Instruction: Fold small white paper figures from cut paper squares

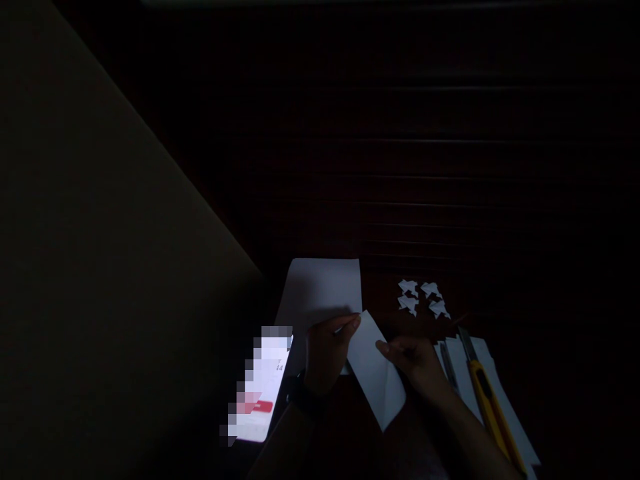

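The scene is very dark. My left hand (327, 353) pinches the upper edge of a small white paper strip (375, 373), fingers closed on it, with a dark band on the wrist. My right hand (417, 363) grips the same strip from its right side. The strip lies tilted over a dark table, just below a larger white sheet (323, 290).
Several small folded white paper figures (423, 299) sit behind my right hand. A yellow utility knife (487, 400) and a dark pen (447, 367) lie on white paper at the right. A lit phone screen (260, 387) glows at the left. A large dark board (100, 267) fills the left.
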The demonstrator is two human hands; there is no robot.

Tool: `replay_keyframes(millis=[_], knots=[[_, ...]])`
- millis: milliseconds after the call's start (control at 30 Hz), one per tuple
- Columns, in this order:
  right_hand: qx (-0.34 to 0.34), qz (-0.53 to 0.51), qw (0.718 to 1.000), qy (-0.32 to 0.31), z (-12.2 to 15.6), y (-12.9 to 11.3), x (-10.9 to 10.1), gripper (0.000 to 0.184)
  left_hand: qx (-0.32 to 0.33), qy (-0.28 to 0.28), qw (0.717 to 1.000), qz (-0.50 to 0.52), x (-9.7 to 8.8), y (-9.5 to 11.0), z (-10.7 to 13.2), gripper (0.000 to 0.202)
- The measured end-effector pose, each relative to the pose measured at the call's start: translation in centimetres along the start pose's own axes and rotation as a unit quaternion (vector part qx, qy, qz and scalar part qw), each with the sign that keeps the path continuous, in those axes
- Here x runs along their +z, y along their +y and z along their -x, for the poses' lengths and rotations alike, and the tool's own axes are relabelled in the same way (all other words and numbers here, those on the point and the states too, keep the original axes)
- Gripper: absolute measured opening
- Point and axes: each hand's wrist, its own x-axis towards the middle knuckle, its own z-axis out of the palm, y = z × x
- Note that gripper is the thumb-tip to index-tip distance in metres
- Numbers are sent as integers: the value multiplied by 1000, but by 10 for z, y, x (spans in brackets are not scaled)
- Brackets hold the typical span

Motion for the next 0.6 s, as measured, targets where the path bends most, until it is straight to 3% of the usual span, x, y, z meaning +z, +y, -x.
replay_keyframes(millis=[200, 300, 367, 433, 533, 600], knots=[[7, -16, 1000, 5, 0, 1, -1, 33, -10, 7, 999, 39, -1, 0, -2, 21], [13, -22, 999, 28, 0, 2, -4, 31, -46, -21, 991, 125, 1, 1, -2, 36], [20, -41, 998, 53, -1, 3, -7, 28, -83, -69, 964, 241, 4, 2, 1, 45], [27, -82, 993, 76, -2, 3, -8, 27, -105, -132, 921, 352, 9, 3, 6, 44], [45, -160, 983, 74, -1, 1, -7, 26, -116, -206, 867, 439, 20, 3, 15, 40], [64, -203, 976, 52, 0, -1, -3, 25, -118, -219, 843, 477, 28, 4, 21, 39]])
